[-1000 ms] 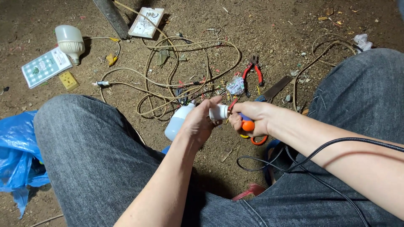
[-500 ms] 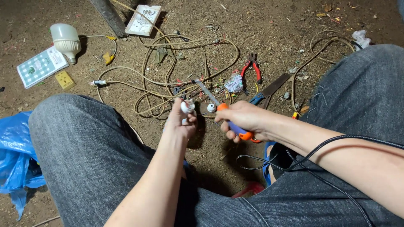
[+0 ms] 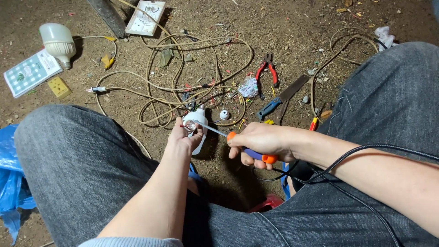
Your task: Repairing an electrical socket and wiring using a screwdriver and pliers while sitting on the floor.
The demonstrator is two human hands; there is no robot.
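Note:
My left hand [image 3: 184, 137] grips a white bulb body [image 3: 200, 132] between my knees, its base end turned up. My right hand [image 3: 260, 142] holds a screwdriver [image 3: 250, 153] with an orange and blue handle. Its metal shaft runs left to the base of the bulb at my left fingertips. A small white cap [image 3: 224, 115] lies on the dirt just beyond the bulb. A black cable [image 3: 347, 158] crosses my right forearm.
On the dirt lie tangled beige cable [image 3: 183, 68], red pliers [image 3: 267, 71], a blade with a blue handle [image 3: 281, 100], a second white bulb [image 3: 57, 41], a green-white box [image 3: 29, 73], a small yellow block [image 3: 59, 87], a white switch plate [image 3: 145, 17]. Blue plastic bag [image 3: 11, 183] at left.
The screwdriver has swung down from pointing away to lying level, tip now at the bulb base. My left hand has turned the bulb slightly.

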